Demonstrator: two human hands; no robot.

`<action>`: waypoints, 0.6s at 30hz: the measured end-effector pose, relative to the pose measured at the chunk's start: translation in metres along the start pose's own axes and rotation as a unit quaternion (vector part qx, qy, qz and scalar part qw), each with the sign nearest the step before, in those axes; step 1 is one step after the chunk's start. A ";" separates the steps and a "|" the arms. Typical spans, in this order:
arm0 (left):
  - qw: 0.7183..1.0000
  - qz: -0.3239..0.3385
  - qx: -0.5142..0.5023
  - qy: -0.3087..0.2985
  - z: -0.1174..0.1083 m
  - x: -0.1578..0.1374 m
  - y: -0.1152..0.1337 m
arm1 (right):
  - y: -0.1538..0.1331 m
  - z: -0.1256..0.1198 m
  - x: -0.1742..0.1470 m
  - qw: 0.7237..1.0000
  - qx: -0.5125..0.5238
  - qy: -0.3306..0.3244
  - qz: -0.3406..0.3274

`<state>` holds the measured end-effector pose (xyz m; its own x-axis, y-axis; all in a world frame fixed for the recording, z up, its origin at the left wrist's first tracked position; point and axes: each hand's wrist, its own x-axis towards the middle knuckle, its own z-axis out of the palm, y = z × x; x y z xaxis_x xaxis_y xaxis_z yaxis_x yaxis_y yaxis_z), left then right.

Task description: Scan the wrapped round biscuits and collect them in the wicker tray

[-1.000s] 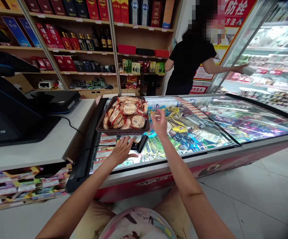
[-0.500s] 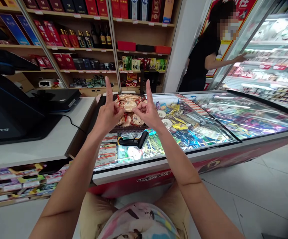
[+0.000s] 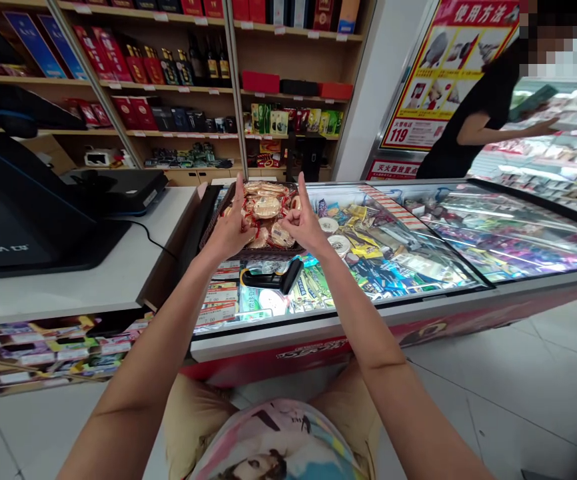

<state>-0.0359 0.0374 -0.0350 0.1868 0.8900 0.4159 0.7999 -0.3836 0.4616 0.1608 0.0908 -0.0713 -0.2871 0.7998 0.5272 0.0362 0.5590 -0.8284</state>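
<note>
Both of my hands are held up above a dark woven basket (image 3: 268, 254) of round, flat packaged crackers or biscuits (image 3: 267, 207). My left hand (image 3: 229, 233) is at the basket's left part, index finger pointing up and thumb stretched inward; it holds nothing. At the right side, my right hand (image 3: 304, 227) mirrors it, index finger raised, thumb inward and the other fingers curled, also without anything in it. A gap separates the two hands. Just below the basket, a black and yellow handheld barcode scanner (image 3: 271, 276) lies on the freezer's glass top.
The chest freezer (image 3: 393, 247) with packaged ice creams stretches to the right. On the left, a counter (image 3: 88, 260) carries a checkout machine (image 3: 28, 207). Shelves (image 3: 168, 87) of boxes and bottles stand behind. A person in black (image 3: 473, 133) is beside a lit display fridge (image 3: 568, 147).
My hands have come closer together and sit slightly lower and to the right in view. My left thumb has moved away from its fingertips. The person in black has moved right.
</note>
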 end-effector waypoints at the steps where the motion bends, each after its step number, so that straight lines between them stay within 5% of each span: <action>1: 1.000 -0.002 0.002 -0.003 0.001 0.000 -0.001 | 0.000 0.000 -0.001 1.000 0.007 -0.004 0.000; 8: 1.000 -0.014 -0.015 0.006 0.009 0.000 -0.012 | 0.006 0.006 -0.009 0.999 0.027 0.017 0.027; 12: 0.995 0.017 0.007 0.094 0.023 -0.031 -0.022 | 0.044 -0.005 -0.023 0.982 -0.014 0.177 0.069; 14: 0.997 0.053 0.002 0.061 0.036 -0.056 -0.028 | 0.070 -0.017 -0.032 0.957 -0.044 0.261 0.118; 18: 0.995 0.094 -0.012 0.010 0.069 -0.096 -0.040 | 0.111 -0.036 -0.049 0.917 -0.157 0.327 0.164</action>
<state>-0.0467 -0.0155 -0.1480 0.3208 0.7964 0.5127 0.7374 -0.5497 0.3925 0.2135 0.1215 -0.1825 0.4206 0.8392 0.3446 0.3205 0.2179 -0.9218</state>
